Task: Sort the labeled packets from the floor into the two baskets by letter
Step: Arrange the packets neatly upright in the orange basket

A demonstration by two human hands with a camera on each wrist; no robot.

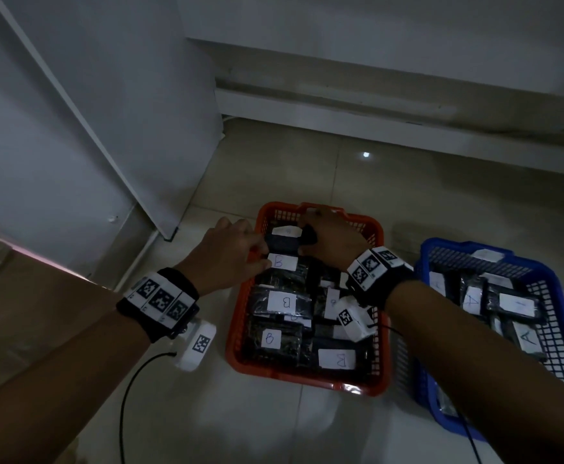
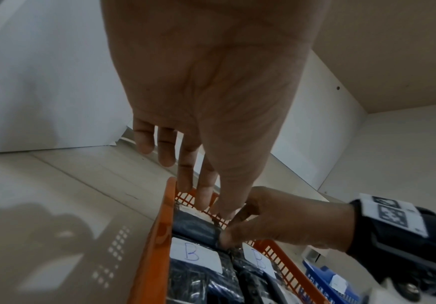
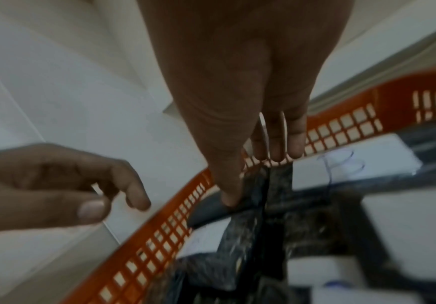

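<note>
The orange basket (image 1: 240,329) stands on the tiled floor (image 1: 274,423), packed with dark packets whose white labels read B. At its far end both hands meet over one dark packet (image 1: 282,244) that has a white label on its far edge; the letter there cannot be read. The right hand (image 1: 331,239) grips this packet, thumb on its near side and fingers over its far right end, as the left wrist view shows. The left hand (image 1: 230,252) reaches in over the basket's left rim, its thumb and forefinger tips on the packet's far edge, the other fingers straight and spread. Just right of the orange basket stands the blue basket (image 1: 562,329), holding packets labelled A (image 1: 526,338).
</note>
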